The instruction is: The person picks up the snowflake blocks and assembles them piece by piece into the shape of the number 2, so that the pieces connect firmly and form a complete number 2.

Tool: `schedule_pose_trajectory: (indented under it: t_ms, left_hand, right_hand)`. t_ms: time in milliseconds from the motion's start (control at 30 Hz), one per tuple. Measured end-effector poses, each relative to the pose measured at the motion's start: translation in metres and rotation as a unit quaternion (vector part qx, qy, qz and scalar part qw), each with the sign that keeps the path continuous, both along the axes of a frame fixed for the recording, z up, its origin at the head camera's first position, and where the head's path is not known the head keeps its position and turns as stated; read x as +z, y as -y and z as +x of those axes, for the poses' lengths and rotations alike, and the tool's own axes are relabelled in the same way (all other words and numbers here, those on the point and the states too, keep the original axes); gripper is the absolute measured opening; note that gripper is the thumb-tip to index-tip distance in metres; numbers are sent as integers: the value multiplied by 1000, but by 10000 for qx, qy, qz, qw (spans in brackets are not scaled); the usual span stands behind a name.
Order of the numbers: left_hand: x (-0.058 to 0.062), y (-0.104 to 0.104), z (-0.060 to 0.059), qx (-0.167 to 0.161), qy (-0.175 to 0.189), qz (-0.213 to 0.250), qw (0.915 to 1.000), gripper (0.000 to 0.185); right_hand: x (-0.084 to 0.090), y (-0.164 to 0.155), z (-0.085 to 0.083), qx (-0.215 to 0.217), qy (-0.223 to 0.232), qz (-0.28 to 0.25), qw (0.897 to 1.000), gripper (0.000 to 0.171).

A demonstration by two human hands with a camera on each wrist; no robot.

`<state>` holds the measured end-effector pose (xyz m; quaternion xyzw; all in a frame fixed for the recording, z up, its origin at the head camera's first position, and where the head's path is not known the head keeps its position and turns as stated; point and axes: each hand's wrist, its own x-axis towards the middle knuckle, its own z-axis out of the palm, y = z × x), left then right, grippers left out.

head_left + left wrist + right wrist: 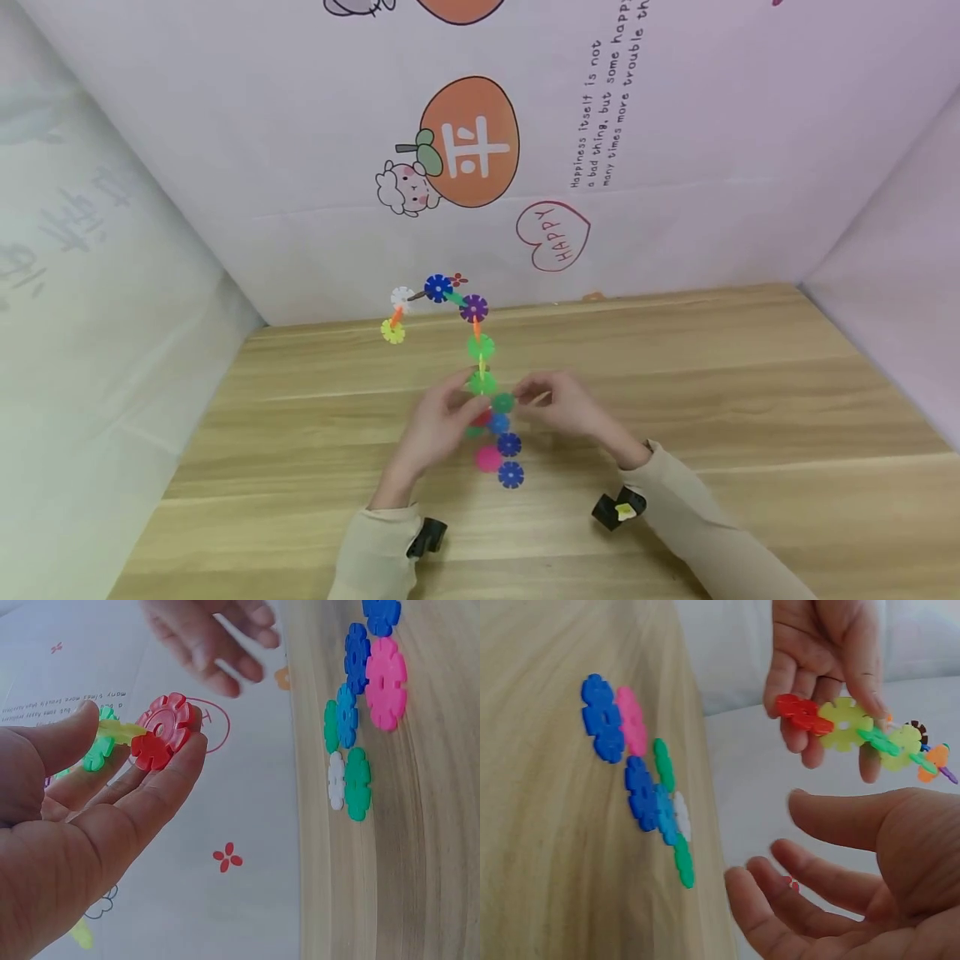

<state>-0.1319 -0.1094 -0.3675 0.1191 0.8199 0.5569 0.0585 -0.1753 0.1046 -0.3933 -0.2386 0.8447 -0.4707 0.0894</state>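
My left hand (437, 427) holds a chain of plastic snowflake discs (473, 309) by its near end. In the left wrist view its fingers and thumb are around a red disc (171, 724) joined to a yellow disc (121, 732). From there the chain reaches up and bends left, through green, purple, blue and white discs to a yellow end disc (393, 331). My right hand (564, 407) is just to the right of the chain. In the right wrist view its fingers are loosely bent and apart, with nothing between them.
Loose discs lie on the wooden table (675, 358) in front of me: blue discs (511, 475), a pink disc (488, 459), green discs (358, 784) and a white disc (336, 780). A printed white backdrop (660, 225) stands along the back, with pale panels at both sides.
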Motion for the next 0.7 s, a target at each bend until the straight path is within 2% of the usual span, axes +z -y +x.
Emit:
schedule_pose_trajectory:
  t_ms: [100, 200, 500, 600, 700]
  left_hand:
    - [-1, 2, -1, 32, 30, -2, 10000, 47]
    - [0, 3, -2, -2, -37, -22, 10000, 47]
    - [2, 3, -1, -43, -68, -264, 9996, 48]
    - [2, 4, -1, -35, -124, -286, 9995, 48]
    - [1, 4, -2, -59, -228, -323, 9992, 48]
  right_hand:
    - [-3, 2, 1, 189, 165, 352, 9991, 22]
    - [-4, 6, 1, 146, 417, 533, 9976, 19]
    - [-10, 17, 4, -172, 900, 624, 9938, 19]
    - [-11, 24, 7, -438, 1055, 891, 9895, 23]
    - [-13, 31, 10, -609, 993, 1204, 9859, 29]
